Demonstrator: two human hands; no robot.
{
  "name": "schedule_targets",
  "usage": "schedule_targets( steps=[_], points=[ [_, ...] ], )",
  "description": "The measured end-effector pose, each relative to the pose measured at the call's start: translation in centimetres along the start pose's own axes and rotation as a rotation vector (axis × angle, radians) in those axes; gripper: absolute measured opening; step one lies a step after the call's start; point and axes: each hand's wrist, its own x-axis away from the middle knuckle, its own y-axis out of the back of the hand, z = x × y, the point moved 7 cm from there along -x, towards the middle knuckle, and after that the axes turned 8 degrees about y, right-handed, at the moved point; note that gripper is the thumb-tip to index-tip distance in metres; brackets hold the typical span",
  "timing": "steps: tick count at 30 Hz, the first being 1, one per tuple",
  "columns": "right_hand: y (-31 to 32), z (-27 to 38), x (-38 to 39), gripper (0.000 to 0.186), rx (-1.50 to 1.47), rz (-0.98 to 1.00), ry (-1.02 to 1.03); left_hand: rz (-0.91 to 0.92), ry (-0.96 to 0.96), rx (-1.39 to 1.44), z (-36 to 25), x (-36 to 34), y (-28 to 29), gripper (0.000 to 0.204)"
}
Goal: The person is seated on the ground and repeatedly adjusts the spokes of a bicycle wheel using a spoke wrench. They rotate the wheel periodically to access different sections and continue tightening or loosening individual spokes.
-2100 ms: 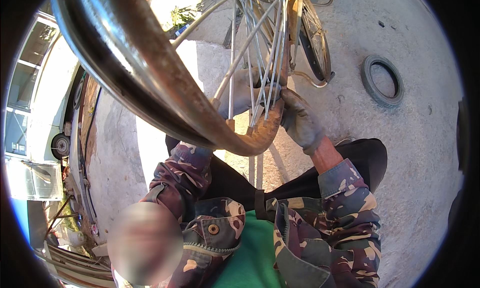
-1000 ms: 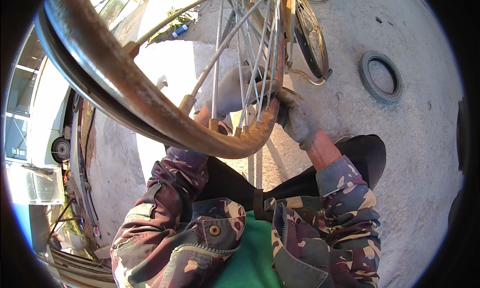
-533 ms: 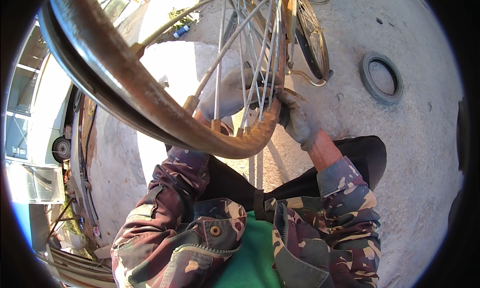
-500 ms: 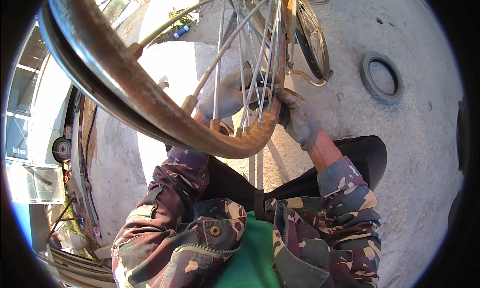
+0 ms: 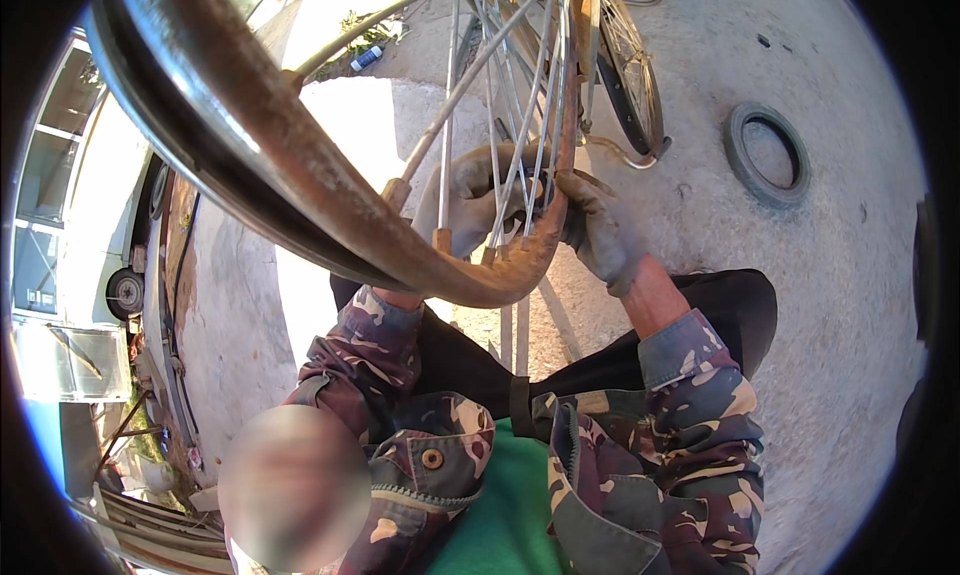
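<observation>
A rusty bicycle wheel rim curves close in front of me from the upper left. Several metal spokes run up from it. My left hand, in a grey-brown work glove, is behind the spokes with its fingers curled in at the rim's right side. Spokes partly cover those fingers, and whatever they hold does not show clearly. My right hand, gloved too, is closed on the outer right side of the rim, thumb and fingers bent against its edge. The two hands nearly meet across the rim.
Beyond the rim stands another bicycle wheel with a bent metal tube below it. A loose black tyre lies on the concrete at right. A blue-and-white bottle lies at the back. Scrap metal strips lie at lower left.
The rim has shifted slightly up and right in view. My left hand has moved a little right among the spokes, its fingers more curled. My right hand stays at the rim.
</observation>
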Motion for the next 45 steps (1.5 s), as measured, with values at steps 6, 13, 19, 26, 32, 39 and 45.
schedule_targets(
  steps=[6,13,19,26,32,39,45],
  points=[
    [0.4,0.2,0.0,0.035,0.009,0.012,0.003,0.187,0.089,-0.03,-0.3,-1.1,-0.4,0.036],
    [0.2,0.6,0.2,0.036,-0.011,0.018,0.05,0.516,-0.111,0.03,-1.1,-2.6,-1.3,0.054],
    [-0.7,0.3,0.2,0.039,-0.047,0.068,0.043,0.727,-0.113,0.009,-1.4,-3.5,-0.9,0.076],
    [-1.9,1.6,1.0,0.04,-0.103,0.067,0.139,0.666,0.082,0.131,0.9,-4.5,-1.1,0.068],
    [0.3,0.8,0.2,0.047,-0.065,0.031,0.061,0.676,0.147,0.228,-1.3,-3.8,-2.2,0.062],
    [-0.7,1.0,0.0,0.045,-0.126,0.114,0.15,0.484,0.081,0.158,-0.7,-3.0,-2.0,0.055],
    [-1.4,0.9,-0.2,0.043,-0.111,0.079,0.093,0.357,0.054,0.114,0.6,-2.7,-1.3,0.055]
  ],
)
